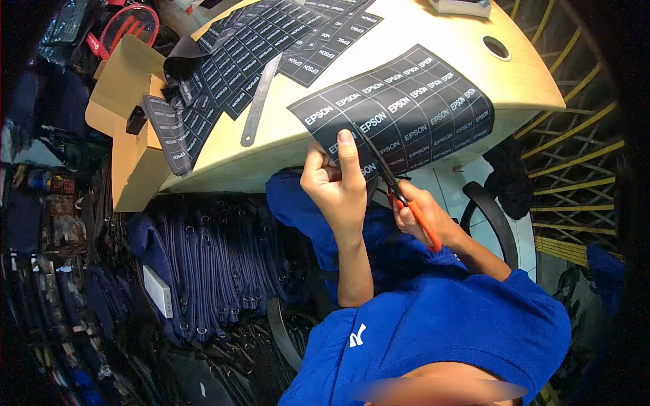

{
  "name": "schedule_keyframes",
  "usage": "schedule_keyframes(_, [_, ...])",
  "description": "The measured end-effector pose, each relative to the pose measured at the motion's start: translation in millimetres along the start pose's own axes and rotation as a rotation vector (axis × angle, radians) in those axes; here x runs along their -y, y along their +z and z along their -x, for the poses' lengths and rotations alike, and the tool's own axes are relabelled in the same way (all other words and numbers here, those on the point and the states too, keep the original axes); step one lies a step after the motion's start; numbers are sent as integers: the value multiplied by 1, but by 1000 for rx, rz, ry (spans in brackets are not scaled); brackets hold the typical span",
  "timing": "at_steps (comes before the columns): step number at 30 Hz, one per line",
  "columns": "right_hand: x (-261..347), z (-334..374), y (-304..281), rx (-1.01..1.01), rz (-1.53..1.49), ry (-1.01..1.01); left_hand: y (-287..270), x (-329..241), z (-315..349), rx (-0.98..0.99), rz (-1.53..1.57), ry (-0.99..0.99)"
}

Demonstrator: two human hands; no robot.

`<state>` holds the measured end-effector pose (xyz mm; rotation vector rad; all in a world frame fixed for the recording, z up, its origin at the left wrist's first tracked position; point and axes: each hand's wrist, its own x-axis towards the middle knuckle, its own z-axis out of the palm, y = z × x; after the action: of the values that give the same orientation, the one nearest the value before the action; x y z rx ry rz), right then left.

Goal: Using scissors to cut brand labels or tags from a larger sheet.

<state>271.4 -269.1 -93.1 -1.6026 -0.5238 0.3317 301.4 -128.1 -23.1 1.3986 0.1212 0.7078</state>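
Observation:
My left hand pinches the near left edge of a black sheet printed with white lettering in a grid, its thumb lying on top. The sheet curves over the table's front edge. My right hand is wrapped around the orange handles of a pair of scissors. Their dark blades reach up across the sheet's near part, just right of my left thumb. How far the blades are parted is hard to make out.
On the pale wooden table lie a metal ruler and more printed black sheets. An opened cardboard box stands at its left end. Dark blue straps hang below. A chair armrest and yellow lattice gate are at right.

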Motion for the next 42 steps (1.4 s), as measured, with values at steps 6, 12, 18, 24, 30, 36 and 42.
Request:
schedule_keyframes(6, [-3,1,0,31,18,9,-8,5,-1,31,-21,-19])
schedule_keyframes(12, [4,2,3,11,-20,0,-1,2,-1,-8,-15,113])
schedule_keyframes(18, [9,2,3,39,-14,3,-5,-2,0,36,-3,99])
schedule_keyframes(24, [7,-2,4,71,-33,-5,-5,4,7,81,45,95])
schedule_keyframes(30, [6,-3,4,59,-31,-6,-8,4,12,132,60,30])
schedule_keyframes(36, [7,-5,5,40,-32,21,-13,5,11,160,27,17])
schedule_keyframes(42, [5,-4,8,56,-246,105,-8,5,11,135,29,36])
